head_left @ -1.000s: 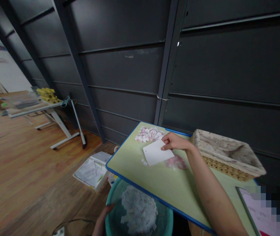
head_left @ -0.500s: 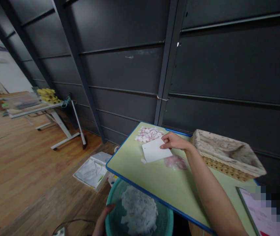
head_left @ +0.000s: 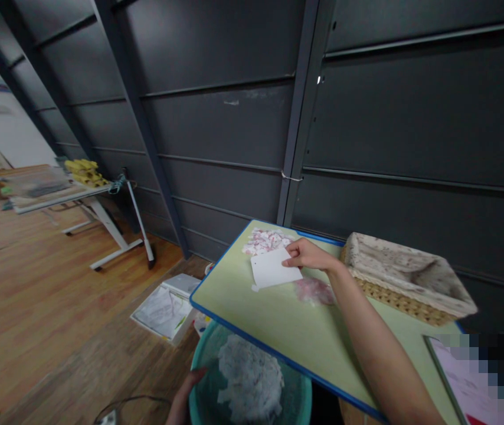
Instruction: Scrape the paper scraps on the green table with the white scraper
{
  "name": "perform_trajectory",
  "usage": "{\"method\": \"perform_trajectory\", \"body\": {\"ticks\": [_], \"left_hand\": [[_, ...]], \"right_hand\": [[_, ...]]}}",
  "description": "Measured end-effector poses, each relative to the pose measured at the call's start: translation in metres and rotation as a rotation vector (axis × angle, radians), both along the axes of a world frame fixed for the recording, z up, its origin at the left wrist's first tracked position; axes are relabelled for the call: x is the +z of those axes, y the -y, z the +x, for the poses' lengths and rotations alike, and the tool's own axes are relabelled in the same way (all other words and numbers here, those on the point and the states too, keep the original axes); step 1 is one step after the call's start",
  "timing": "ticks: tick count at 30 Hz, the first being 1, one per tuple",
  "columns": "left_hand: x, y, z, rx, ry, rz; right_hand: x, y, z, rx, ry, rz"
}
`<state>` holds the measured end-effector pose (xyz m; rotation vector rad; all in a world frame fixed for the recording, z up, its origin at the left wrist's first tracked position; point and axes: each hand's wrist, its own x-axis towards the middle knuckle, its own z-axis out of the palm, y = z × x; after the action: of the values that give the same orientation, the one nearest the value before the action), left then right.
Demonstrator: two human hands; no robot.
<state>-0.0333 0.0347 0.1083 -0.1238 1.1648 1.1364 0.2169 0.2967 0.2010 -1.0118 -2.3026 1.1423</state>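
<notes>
My right hand [head_left: 298, 255] pinches a white card [head_left: 274, 268] by its right edge, low over the pale green table [head_left: 252, 319]. Just behind the card lies a heap of small white and pink paper scraps [head_left: 266, 241]. A clear bag with something pink [head_left: 314, 291] rests to the right of the card, close under my wrist. My left hand [head_left: 190, 381] grips the rim of a teal basin [head_left: 203, 354] below the table's front edge. Crumpled whitish paper-like material [head_left: 252, 378] fills the middle of the basin.
A wicker basket with a cloth liner [head_left: 405, 277] stands at the table's back right. Nearer on the right lies a pink sheet in a dark frame [head_left: 460, 378]. An open white box [head_left: 163, 310] sits on the floor to the left. Dark panels rise behind the table.
My right hand has moved slightly left with the white card, which now sits closer to the scrap heap. My left hand stays on the basin.
</notes>
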Motion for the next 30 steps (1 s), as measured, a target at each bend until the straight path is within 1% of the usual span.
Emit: {"method": "perform_trajectory", "body": {"ticks": [3,8,11,14,17,21,23,26,28,30], "left_hand": [[0.002,0.0,0.001,-0.007,-0.102,-0.016],[0.005,-0.001,0.002,-0.027,-0.098,-0.02],[0.008,-0.002,0.003,-0.016,-0.147,-0.039],[0.009,-0.001,0.005,0.024,-0.188,-0.031],[0.005,0.0,0.005,0.03,-0.152,0.01],[-0.007,0.002,-0.001,0.027,-0.123,0.034],[-0.011,0.003,-0.004,0.022,-0.085,0.028],[-0.012,0.004,-0.007,-0.012,-0.007,0.038],[-0.013,0.003,-0.008,-0.012,-0.021,0.05],[-0.016,0.003,-0.009,-0.006,-0.049,0.048]], "right_hand": [[-0.002,0.0,-0.004,-0.004,-0.013,0.008],[-0.004,0.002,-0.012,-0.03,-0.023,0.016],[-0.005,0.005,-0.015,-0.003,-0.022,-0.055],[-0.006,0.008,-0.019,0.067,-0.016,-0.152],[-0.007,0.013,-0.025,0.135,0.006,-0.206],[-0.008,0.02,-0.037,0.225,0.03,-0.281],[-0.009,0.024,-0.042,0.251,0.032,-0.293],[-0.011,0.028,-0.049,0.297,0.044,-0.304],[-0.011,0.029,-0.051,0.329,0.056,-0.317],[-0.009,0.028,-0.049,0.319,0.034,-0.298]]}}
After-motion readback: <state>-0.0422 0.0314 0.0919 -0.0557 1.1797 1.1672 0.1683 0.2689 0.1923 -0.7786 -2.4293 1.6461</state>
